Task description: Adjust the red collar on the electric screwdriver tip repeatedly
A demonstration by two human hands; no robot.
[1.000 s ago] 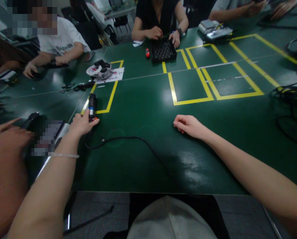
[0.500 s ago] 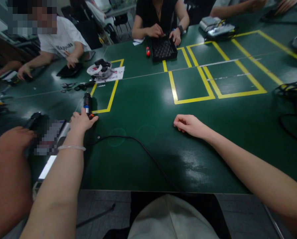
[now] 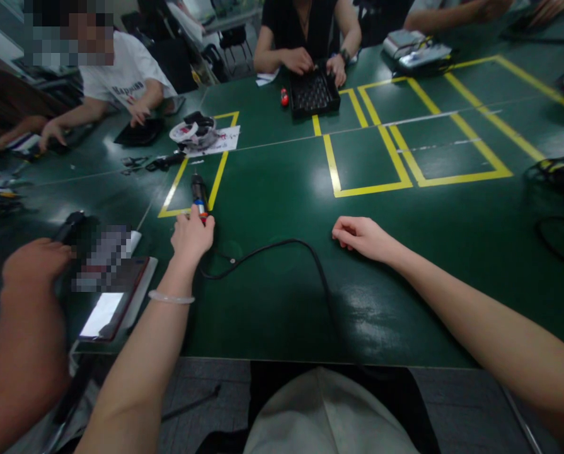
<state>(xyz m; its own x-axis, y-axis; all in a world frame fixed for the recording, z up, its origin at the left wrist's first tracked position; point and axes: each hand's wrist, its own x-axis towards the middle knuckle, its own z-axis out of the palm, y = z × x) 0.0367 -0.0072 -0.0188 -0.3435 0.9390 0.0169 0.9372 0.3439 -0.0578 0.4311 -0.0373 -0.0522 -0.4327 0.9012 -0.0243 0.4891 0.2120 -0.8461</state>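
Note:
My left hand [image 3: 189, 236] is wrapped round the rear of a corded electric screwdriver [image 3: 199, 194], black with a blue band and a bit of red. Its thin tip points away from me, over the yellow tape outline at the left. A black cord [image 3: 267, 246] trails from beneath the hand and curves across the green table [image 3: 272, 315] to its near edge. To the right, my right hand [image 3: 364, 238] rests on the table in a loose fist, with nothing visible in it.
Phones or tablets [image 3: 116, 302] lie left of my arm, beside another person's hand [image 3: 38, 265]. Tape rolls [image 3: 194, 132] on a paper, a black tray [image 3: 314, 93] handled by a person, and a red object [image 3: 284, 97] are farther back. Black cables [image 3: 553, 189] bunch at right.
My left hand has moved right with the screwdriver, which now overlaps the left tape outline. The cord has shifted into a tighter bend. My right hand stays in place.

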